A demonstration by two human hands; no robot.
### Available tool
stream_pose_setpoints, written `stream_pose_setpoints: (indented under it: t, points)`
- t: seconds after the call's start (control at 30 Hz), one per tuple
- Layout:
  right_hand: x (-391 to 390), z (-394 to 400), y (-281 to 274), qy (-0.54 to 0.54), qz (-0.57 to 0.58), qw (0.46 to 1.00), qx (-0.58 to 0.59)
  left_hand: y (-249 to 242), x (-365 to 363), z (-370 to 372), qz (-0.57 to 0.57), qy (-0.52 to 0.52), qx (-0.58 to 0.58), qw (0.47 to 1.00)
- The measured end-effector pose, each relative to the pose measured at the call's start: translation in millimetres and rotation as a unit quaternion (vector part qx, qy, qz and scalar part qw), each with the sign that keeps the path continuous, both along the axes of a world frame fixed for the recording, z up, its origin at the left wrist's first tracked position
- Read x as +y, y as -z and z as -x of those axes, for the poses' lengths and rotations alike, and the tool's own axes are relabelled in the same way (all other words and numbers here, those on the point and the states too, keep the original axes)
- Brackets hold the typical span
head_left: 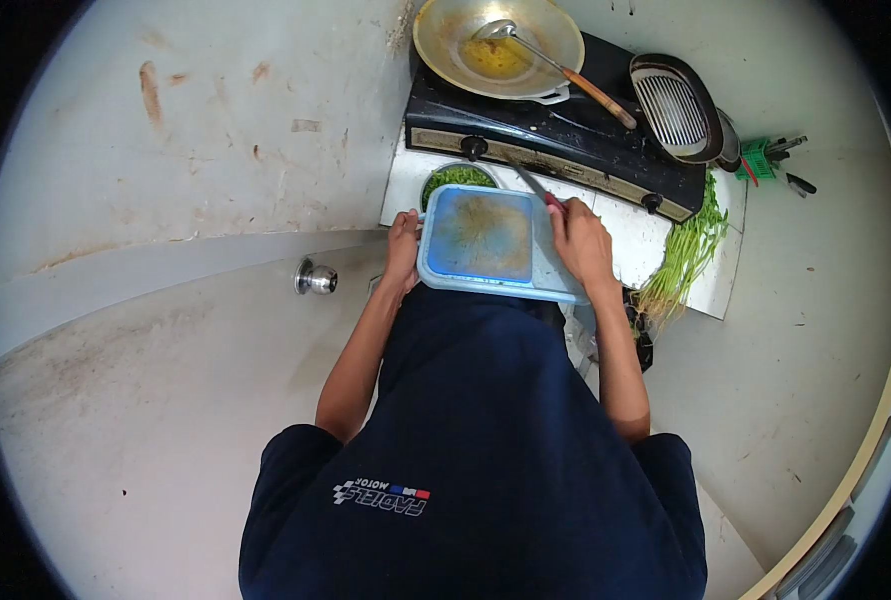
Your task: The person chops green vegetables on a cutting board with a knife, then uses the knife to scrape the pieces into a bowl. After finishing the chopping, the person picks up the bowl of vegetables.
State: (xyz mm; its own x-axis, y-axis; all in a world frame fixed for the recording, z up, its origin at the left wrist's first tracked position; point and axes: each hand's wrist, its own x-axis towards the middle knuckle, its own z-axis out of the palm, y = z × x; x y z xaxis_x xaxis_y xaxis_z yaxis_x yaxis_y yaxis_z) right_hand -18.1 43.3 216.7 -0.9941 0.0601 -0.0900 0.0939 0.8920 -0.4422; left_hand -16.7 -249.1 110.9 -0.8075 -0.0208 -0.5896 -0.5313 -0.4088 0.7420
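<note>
My left hand [404,246] is closed round the left edge of a blue cutting board [553,262], whose worn inner panel has brownish-green stains. In my right hand [583,245] is a knife [534,182] with a reddish handle, its blade pointing up and left past the board's far edge. That hand lies over the board's right side. Just beyond the board stands a bowl of chopped greens [458,177], its near part hidden by the board.
Behind the counter's front strip sits a black gas stove [556,140], bearing a wok [441,45] with a wooden-handled ladle [591,90] and a ridged grill pan [678,108]. Long-stemmed greens [688,250] lie to the right. A green basket [756,160] holds utensils. A door knob [316,277] is at left.
</note>
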Motion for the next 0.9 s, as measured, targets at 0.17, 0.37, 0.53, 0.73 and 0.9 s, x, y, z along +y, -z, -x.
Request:
stream_pose_setpoints:
  t: [0.17, 0.37, 0.53, 0.73, 0.9]
  points:
    - [53, -36, 17, 0.130, 0.039, 0.991, -0.004, 1, 12, 2, 0.026, 0.011, 0.018, 0.999]
    - [102, -91, 47, 0.231, 0.116, 0.966, 0.024, 0, 60, 6, 0.019, -0.005, 0.018, 1.000]
    - [141, -127, 59, 0.325, 0.201, 0.922, 0.063, 20, 108, 16, 0.046, 0.084, 0.053, 0.994]
    - [198, -145, 95, 0.384, 0.284, 0.875, 0.075, 34, 177, 21, 0.051, 0.132, 0.065, 0.988]
    - [217, -141, 122, 0.390, 0.276, 0.877, 0.058, 90, 191, 12, 0.082, 0.145, 0.073, 0.983]
